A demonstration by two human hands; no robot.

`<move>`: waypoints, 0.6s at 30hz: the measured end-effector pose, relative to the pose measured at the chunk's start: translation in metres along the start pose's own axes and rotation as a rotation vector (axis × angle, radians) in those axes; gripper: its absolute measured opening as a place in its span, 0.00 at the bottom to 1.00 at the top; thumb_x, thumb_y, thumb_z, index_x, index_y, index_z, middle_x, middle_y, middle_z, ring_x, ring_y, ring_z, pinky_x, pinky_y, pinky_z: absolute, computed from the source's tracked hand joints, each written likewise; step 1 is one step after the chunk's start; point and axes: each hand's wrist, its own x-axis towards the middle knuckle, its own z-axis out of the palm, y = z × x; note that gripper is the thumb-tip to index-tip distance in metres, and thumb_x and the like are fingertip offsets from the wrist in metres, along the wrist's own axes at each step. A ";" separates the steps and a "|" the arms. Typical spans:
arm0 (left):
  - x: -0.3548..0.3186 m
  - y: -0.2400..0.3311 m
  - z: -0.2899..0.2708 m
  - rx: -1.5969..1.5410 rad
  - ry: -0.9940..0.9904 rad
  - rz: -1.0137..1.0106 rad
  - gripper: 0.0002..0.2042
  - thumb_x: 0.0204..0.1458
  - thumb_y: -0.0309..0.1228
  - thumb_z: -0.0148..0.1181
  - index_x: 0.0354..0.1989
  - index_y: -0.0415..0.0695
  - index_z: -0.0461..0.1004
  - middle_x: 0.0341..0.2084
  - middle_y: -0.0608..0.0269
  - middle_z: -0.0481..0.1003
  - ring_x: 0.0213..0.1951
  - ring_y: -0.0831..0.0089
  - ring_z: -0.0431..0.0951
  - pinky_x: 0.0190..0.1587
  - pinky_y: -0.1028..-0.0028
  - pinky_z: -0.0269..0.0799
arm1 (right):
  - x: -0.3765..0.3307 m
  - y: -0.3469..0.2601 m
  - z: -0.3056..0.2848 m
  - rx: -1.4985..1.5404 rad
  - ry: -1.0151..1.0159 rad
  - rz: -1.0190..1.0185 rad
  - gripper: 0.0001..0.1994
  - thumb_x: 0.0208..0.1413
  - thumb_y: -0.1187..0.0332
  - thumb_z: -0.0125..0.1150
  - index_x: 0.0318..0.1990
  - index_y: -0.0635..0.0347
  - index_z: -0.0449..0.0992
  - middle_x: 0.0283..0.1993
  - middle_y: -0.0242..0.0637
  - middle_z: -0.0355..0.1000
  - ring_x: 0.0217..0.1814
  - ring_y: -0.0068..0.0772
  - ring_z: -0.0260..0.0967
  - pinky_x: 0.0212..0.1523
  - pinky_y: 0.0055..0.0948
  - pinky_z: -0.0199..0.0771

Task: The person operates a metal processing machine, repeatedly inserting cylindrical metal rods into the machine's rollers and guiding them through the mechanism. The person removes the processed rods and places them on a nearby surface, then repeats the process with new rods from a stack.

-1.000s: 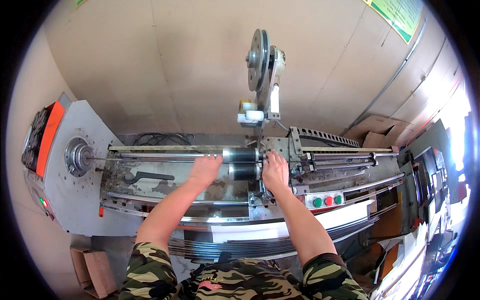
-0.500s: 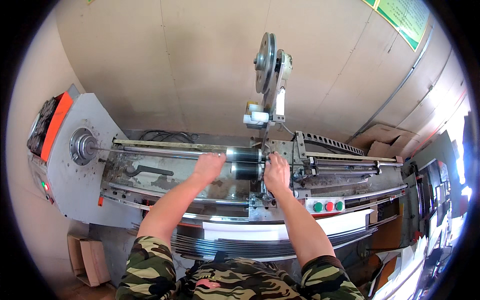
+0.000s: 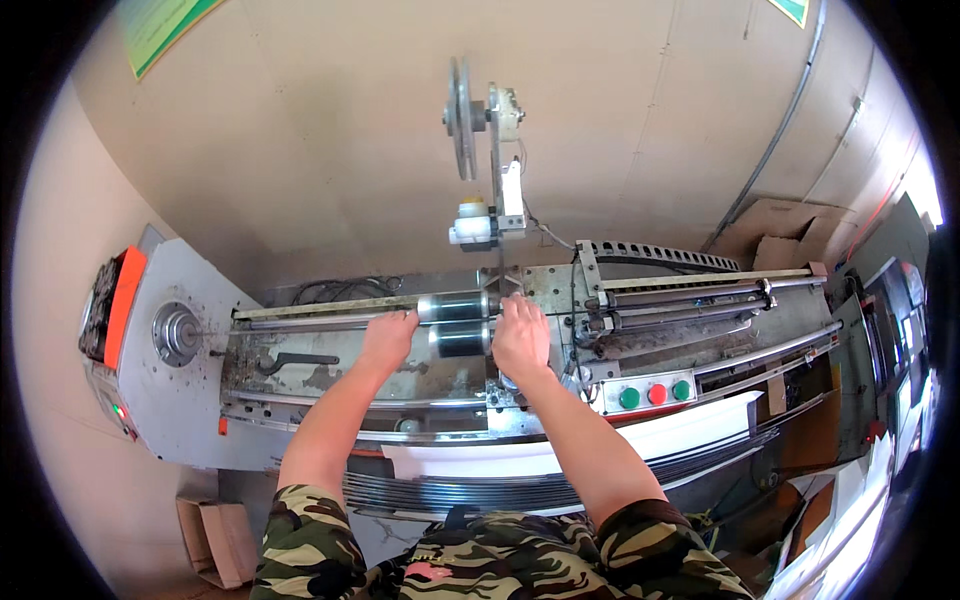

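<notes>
My left hand (image 3: 387, 338) is closed in a pinch just left of two dark rollers with silver ends, an upper roller (image 3: 452, 306) and a lower roller (image 3: 461, 339). A thin rod (image 3: 245, 331) runs from the round chuck (image 3: 177, 333) to these fingers, which appear to grip it. My right hand (image 3: 522, 338) sits directly right of the rollers, over the machine's carriage. Its fingers are bent and closed downward, and the back of the hand hides what they hold. Rod and roller ends are partly covered by both hands.
A hook wrench (image 3: 300, 360) lies on the machine bed. Above the carriage stands a pulley wheel (image 3: 463, 120) on an arm. Green and red buttons (image 3: 657, 395) are at front right. A bundle of thin rods (image 3: 450, 495) and white sheeting (image 3: 580, 450) lie along the front.
The whole view has shifted, so the machine looks tilted differently. Both hands appear farther left in the picture, still on either side of the rollers. The right fingers look more tightly bent.
</notes>
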 end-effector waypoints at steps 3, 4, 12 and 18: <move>-0.001 0.007 0.000 0.014 -0.004 -0.009 0.06 0.50 0.23 0.52 0.35 0.45 0.71 0.28 0.57 0.76 0.36 0.56 0.78 0.36 0.58 0.74 | -0.002 0.002 -0.007 0.010 -0.015 -0.003 0.17 0.57 0.69 0.55 0.53 0.63 0.72 0.61 0.51 0.69 0.64 0.51 0.64 0.65 0.46 0.61; 0.000 0.009 -0.001 0.023 0.000 -0.002 0.06 0.49 0.23 0.52 0.35 0.45 0.71 0.28 0.57 0.76 0.36 0.56 0.78 0.36 0.58 0.74 | -0.003 0.003 -0.010 0.015 -0.021 -0.001 0.17 0.57 0.69 0.55 0.54 0.63 0.72 0.61 0.51 0.69 0.64 0.51 0.64 0.65 0.46 0.61; 0.017 0.020 -0.010 0.033 -0.044 0.028 0.07 0.49 0.22 0.53 0.37 0.45 0.72 0.30 0.56 0.77 0.38 0.55 0.79 0.40 0.58 0.75 | 0.000 0.013 -0.019 0.029 0.000 0.026 0.17 0.57 0.69 0.56 0.54 0.63 0.72 0.62 0.51 0.68 0.64 0.51 0.64 0.65 0.46 0.61; 0.015 0.020 -0.015 0.038 -0.073 0.007 0.08 0.49 0.23 0.53 0.38 0.44 0.72 0.31 0.55 0.77 0.39 0.54 0.79 0.40 0.58 0.75 | 0.000 0.012 -0.018 0.048 -0.004 0.029 0.17 0.57 0.69 0.56 0.54 0.63 0.72 0.62 0.51 0.68 0.64 0.50 0.64 0.65 0.45 0.61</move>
